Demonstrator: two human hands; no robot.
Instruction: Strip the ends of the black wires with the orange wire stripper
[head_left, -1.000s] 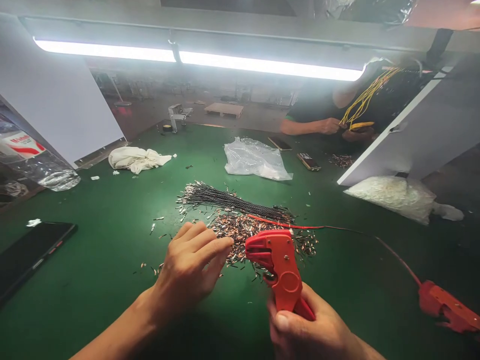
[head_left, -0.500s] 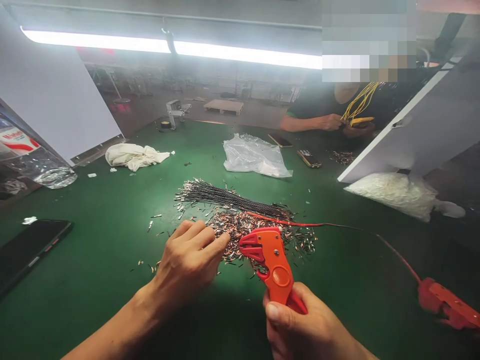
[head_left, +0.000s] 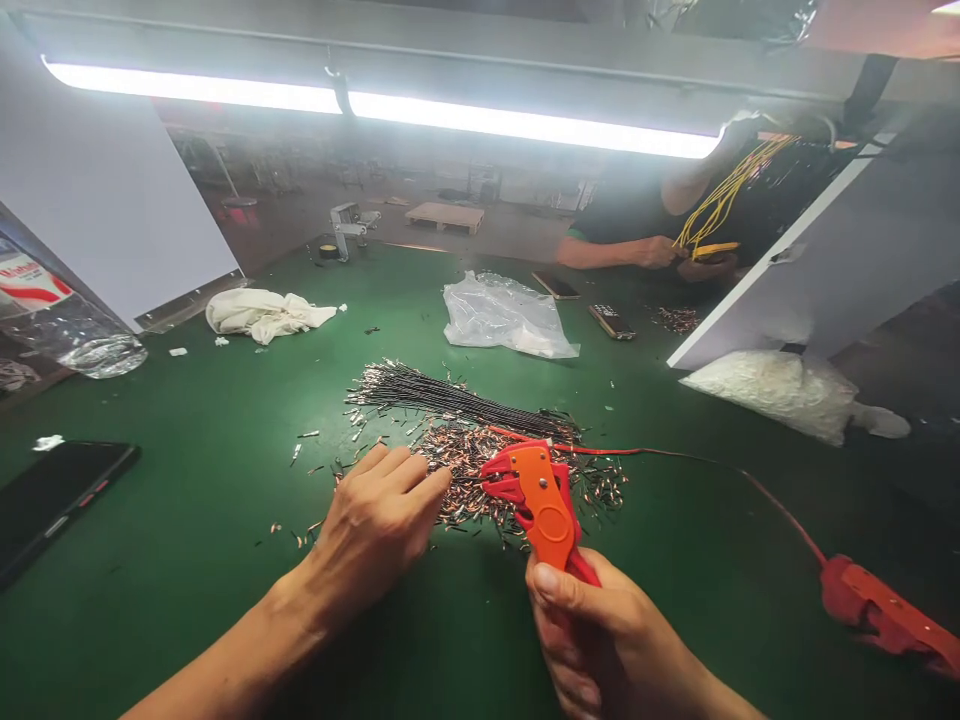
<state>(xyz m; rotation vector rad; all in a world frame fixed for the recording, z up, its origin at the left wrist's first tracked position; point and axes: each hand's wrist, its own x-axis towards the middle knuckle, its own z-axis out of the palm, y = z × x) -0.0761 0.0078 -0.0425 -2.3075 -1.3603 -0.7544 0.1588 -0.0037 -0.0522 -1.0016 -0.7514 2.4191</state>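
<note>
My right hand (head_left: pixel 600 630) is wrapped round the handles of an orange and red wire stripper (head_left: pixel 551 515), held upright with its red jaws pointing left. Close to those jaws, my left hand (head_left: pixel 386 510) is closed, thumb against the bent fingers. What it pinches, if anything, is hidden from this side. Behind both hands lies a heap of cut wire scraps (head_left: pixel 465 460), black with bare copper ends. A bundle of black wires (head_left: pixel 450 397) with metal terminals at the left ends rests along the heap's far side.
A red strip (head_left: pixel 622 451) runs right to another red-orange tool (head_left: pixel 889 610). A clear plastic bag (head_left: pixel 510 315), a white cloth (head_left: pixel 266 315), a phone (head_left: pixel 60 500) and a filled bag (head_left: pixel 780 390) lie around. Across the table, a person's hands (head_left: pixel 664 252) hold yellow wires (head_left: pixel 724 205).
The wire stripper has tilted slightly, and a red part now shows along its right side. My left hand stays closed near the jaws. The whole view has shifted a little.
</note>
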